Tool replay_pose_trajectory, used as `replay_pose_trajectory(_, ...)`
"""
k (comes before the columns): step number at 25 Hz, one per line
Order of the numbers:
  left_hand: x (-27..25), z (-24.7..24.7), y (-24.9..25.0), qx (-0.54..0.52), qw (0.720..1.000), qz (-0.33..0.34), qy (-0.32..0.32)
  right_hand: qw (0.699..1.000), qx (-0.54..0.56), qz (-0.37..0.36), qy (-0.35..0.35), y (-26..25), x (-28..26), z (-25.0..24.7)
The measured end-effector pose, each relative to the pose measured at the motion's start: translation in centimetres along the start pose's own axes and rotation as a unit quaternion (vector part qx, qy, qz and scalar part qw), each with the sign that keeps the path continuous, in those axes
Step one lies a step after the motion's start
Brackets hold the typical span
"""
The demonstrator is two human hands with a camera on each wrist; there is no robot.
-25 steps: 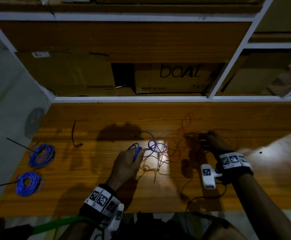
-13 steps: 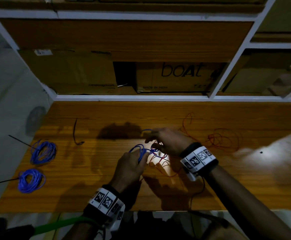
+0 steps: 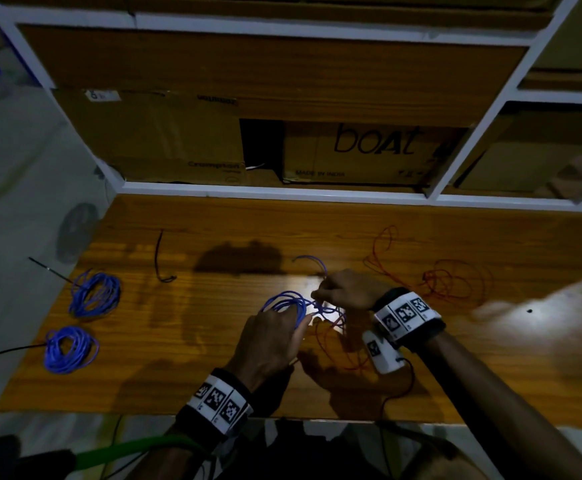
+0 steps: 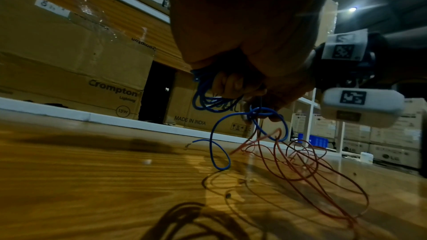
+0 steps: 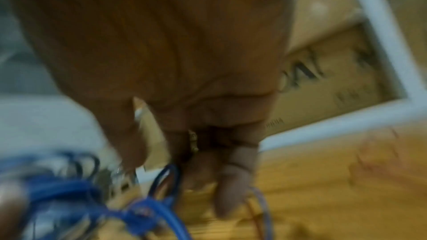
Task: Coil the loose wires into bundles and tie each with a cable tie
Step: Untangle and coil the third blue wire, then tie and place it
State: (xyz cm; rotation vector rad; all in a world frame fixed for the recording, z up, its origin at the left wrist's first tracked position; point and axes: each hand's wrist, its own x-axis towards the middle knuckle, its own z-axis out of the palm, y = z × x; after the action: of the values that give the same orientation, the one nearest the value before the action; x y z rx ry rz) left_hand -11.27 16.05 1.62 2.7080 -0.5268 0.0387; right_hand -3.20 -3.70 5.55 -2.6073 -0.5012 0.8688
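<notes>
a: what's nearest?
b: the left hand [image 3: 268, 337], low over the wooden bench [image 3: 185, 341]. its fingers [image 4: 227, 84] are curled round a part-made coil of blue wire [image 3: 284, 303], held just above the bench.

a: and the other one?
b: the right hand [image 3: 343, 289] is just beyond it and a bit to the right, fingers pinched on the same blue wire where it leaves the coil. its wrist view is too blurred to add anything.

a: where does the wire run from there?
b: a free blue end loops away past the right hand and lies on the bench. under and beside both hands is a loose tangle of red wire [image 4: 307, 167], spreading off to the right.

a: anything else around?
b: two blue bundles [image 3: 95, 294] sit at the left end of the bench, well apart from the hands, each with a black tie sticking out. a spare black cable tie [image 3: 159, 258] lies further back. behind the bench, a white-framed shelf holds cardboard boxes [image 3: 358, 154].
</notes>
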Motion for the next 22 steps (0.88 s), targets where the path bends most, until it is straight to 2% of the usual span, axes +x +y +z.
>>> replay_pose_trajectory(2, -0.2, -0.2, 0.3, 0.033, 0.999, 0.019, -0.015, 1.0, -0.009, 0.003, -0.018, 0.6, -0.1, 0.0)
replay_pose_trajectory(4, -0.3, -0.3, 0.7, 0.046, 0.998, 0.034, -0.026, 1.0, 0.022, 0.011, -0.005, 1.2, -0.1, -0.1)
replay_pose_trajectory(5, -0.3, -0.4, 0.9, 0.043, 0.998, 0.036, -0.021, 0.997, 0.074, 0.023, 0.015, 1.4, -0.1, -0.2)
replay_pose_trajectory(7, -0.3, -0.5, 1.0, 0.028, 0.999, 0.026, -0.019, 0.972, 0.225, 0.046, 0.038, 1.9, -0.3, 0.0)
replay_pose_trajectory(9, -0.1, -0.2, 0.7, 0.022, 0.999, 0.013, -0.021, 0.951, 0.304, 0.047, 0.04, 2.1, -0.6, 0.2)
replay_pose_trajectory(13, -0.2, -0.4, 1.0, 0.029, 0.999, 0.017, -0.027, 0.953, 0.275, 0.076, 0.098, 1.4, -1.1, 0.6)
replay_pose_trajectory(15, -0.2, -0.6, 1.3, 0.039, 0.999, 0.029, -0.019, 0.939, 0.312, 0.094, 0.107, 1.2, -1.4, 0.5)
replay_pose_trajectory(16, -0.1, -0.9, 1.4, 0.044, 0.998, 0.042, -0.014, 0.915, 0.377, 0.113, 0.092, 1.0, -1.7, 0.5)
replay_pose_trajectory(17, 0.2, -1.2, 1.5, 0.037, 0.998, 0.05, -0.003, 0.868, 0.476, 0.126, 0.061, 0.9, -2.0, 0.5)
replay_pose_trajectory(19, 0.8, -1.2, 1.2, 0.02, 0.998, 0.052, 0.02, 0.755, 0.645, 0.117, 0.008, 0.9, -2.7, 0.5)
replay_pose_trajectory(21, 1.4, -1.0, 1.0, 0.008, 0.997, 0.046, 0.057, 0.677, 0.731, 0.081, -0.012, 0.7, -3.4, 0.5)
replay_pose_trajectory(22, 1.7, -1.0, 1.1, -0.006, 0.997, 0.042, 0.072, 0.649, 0.758, 0.066, -0.009, 0.9, -3.5, 0.6)
